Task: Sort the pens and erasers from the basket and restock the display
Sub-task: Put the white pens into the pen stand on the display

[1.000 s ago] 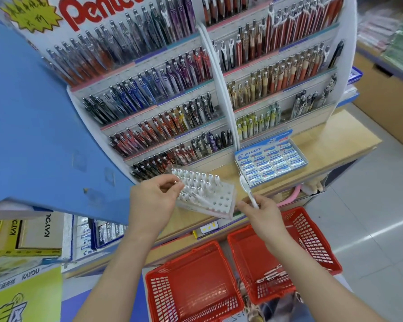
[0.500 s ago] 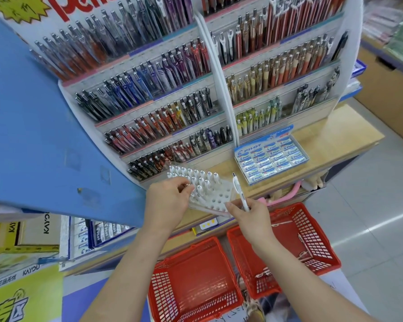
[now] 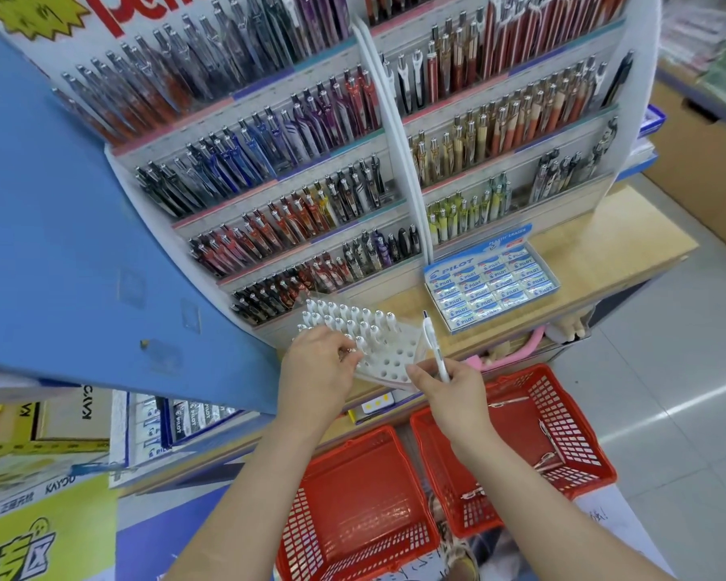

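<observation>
Two hands work at lower centre of frame. Left hand (image 3: 316,373) grips the near-left edge of the clear perforated rack (image 3: 388,362), fingers curled over it. The rack sits tilted at the desk's (image 3: 612,245) front edge, with its back rows filled by white capped pens (image 3: 353,325). Right hand (image 3: 453,394) pinches a single pen (image 3: 431,343) between thumb and fingers at its lower end; it is roughly upright, just beside the rack's right corner. Below the hands are two red baskets: the left basket (image 3: 307,530), and the right basket (image 3: 571,429) with a few loose pens (image 3: 504,401) inside. A Pilot eraser box (image 3: 491,283) sits on the desk, right of centre. The tiered pen display (image 3: 311,182) fills the upper frame.
</observation>
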`<act>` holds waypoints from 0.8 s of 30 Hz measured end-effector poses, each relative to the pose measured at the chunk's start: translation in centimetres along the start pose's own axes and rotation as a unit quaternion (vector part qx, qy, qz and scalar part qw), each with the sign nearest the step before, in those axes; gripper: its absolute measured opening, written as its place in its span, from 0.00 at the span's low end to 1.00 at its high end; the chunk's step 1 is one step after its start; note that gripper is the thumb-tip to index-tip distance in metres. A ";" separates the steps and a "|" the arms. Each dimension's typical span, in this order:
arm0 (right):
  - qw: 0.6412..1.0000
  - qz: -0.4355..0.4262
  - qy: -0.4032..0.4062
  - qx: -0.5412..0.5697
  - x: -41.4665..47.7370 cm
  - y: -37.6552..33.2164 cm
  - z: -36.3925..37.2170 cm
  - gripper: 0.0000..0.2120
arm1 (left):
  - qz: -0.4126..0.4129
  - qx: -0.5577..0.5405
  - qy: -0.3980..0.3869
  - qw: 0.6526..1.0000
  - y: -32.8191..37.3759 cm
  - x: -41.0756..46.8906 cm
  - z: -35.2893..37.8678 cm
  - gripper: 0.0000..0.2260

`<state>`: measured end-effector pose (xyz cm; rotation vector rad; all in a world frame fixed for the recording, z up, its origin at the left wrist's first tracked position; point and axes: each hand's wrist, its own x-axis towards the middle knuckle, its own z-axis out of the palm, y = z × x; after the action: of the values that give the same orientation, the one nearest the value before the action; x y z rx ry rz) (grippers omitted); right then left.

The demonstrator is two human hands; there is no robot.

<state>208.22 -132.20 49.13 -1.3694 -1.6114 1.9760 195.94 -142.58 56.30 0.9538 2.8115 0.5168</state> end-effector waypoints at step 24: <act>0.971 -0.046 -0.232 0.043 -0.8 -4.9 -3.2 0.17 | -0.138 -0.366 -0.081 0.917 2.5 0.2 -5.3 0.05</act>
<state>209.45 -128.98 53.95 -0.8194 -1.7042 2.4013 195.95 -142.10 62.17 0.4073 2.2316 1.2460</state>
